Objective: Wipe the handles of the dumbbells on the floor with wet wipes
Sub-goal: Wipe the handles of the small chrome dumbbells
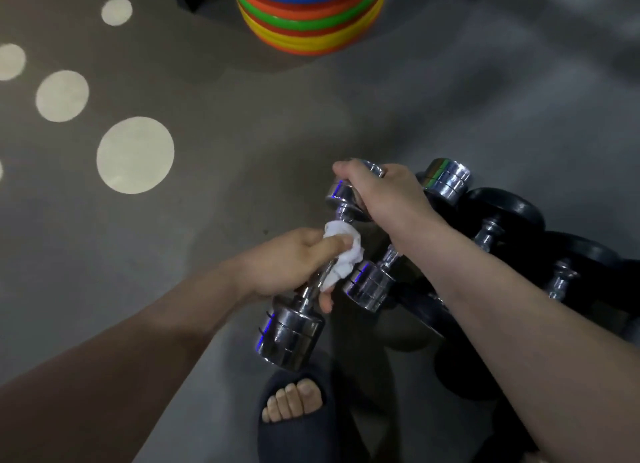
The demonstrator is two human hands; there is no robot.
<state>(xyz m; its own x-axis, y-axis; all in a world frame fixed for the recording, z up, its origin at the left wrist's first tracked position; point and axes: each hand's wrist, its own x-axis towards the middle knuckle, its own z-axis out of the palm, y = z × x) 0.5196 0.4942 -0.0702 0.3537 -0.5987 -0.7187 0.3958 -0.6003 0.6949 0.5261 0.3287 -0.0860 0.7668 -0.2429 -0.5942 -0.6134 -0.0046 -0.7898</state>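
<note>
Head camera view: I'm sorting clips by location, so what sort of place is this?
Probably a gym or fitness room. A chrome dumbbell is being wiped with a white wipe, more black dumbbells lie on the grey floor at the right, and a stack of bright plastic rings stands farther back.

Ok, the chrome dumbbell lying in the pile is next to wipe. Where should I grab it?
Probably take that chrome dumbbell by its near head, coming from the left: that end juts out free toward you, black dumbbells crowd its right, and holding the head leaves the handle bare for the wipe.
</note>
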